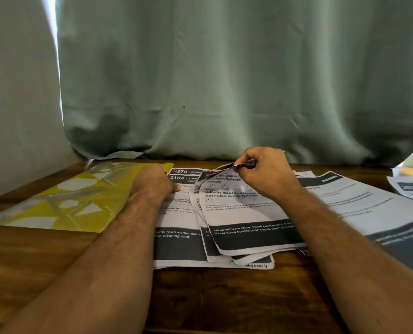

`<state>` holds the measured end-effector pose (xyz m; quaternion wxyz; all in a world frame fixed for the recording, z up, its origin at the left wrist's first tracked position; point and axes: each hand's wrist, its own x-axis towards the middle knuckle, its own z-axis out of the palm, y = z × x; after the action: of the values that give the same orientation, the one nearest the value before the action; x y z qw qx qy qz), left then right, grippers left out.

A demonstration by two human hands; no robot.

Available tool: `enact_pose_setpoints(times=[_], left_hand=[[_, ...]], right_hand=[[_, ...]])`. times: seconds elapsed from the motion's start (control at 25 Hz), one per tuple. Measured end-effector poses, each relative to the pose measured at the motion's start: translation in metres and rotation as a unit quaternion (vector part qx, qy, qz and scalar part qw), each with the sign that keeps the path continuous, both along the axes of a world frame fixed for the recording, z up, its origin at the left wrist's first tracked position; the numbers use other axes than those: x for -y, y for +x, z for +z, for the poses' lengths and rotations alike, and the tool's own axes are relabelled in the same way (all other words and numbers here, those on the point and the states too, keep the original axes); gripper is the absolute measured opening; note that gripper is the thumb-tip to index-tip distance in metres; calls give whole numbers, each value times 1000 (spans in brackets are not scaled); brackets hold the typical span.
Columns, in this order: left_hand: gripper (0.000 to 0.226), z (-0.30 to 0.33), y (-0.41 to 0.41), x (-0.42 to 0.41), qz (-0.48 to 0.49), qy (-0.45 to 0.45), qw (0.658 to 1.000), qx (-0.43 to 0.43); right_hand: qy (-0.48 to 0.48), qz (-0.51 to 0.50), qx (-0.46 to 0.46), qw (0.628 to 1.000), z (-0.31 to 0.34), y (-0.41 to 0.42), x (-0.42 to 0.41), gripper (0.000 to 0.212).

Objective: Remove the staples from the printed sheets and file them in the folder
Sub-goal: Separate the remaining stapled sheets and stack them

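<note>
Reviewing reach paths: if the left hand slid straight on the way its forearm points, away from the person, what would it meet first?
Probably the yellow folder's far right corner, just beyond the left hand, then the green curtain; depth is unclear.

Two bare forearms, hairy, no sleeves; left hand (pixel 152 182) and right hand (pixel 263 174) ungloved, nothing worn above the fingers
</note>
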<state>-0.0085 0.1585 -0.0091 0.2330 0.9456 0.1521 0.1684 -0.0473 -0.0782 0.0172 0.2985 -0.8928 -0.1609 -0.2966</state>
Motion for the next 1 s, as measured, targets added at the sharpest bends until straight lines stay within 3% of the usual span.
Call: enact_pose_setpoints(times=[0.16, 0.32, 0.4, 0.68, 0.8, 1.0], left_hand=[[67, 6, 0, 3, -20, -39, 990, 138], [74, -2, -2, 10, -24, 32, 999, -19], [74, -3, -1, 10, -25, 34, 999, -29], [51, -2, 10, 5, 16, 14, 1000, 15], [12, 1, 14, -1, 35, -55, 992, 111], [18, 8, 6, -1, 33, -114, 981, 152]], right_hand=[[-1, 13, -14, 1000, -2, 2, -2, 13], [6, 16, -9, 1000, -3, 4, -3, 11], [9, 18, -8, 1000, -3, 5, -3, 10], [16, 33, -11, 999, -4, 3, -5, 11], [13, 31, -9, 999, -4, 3, -5, 8], [19, 35, -13, 999, -4, 4, -5, 9]])
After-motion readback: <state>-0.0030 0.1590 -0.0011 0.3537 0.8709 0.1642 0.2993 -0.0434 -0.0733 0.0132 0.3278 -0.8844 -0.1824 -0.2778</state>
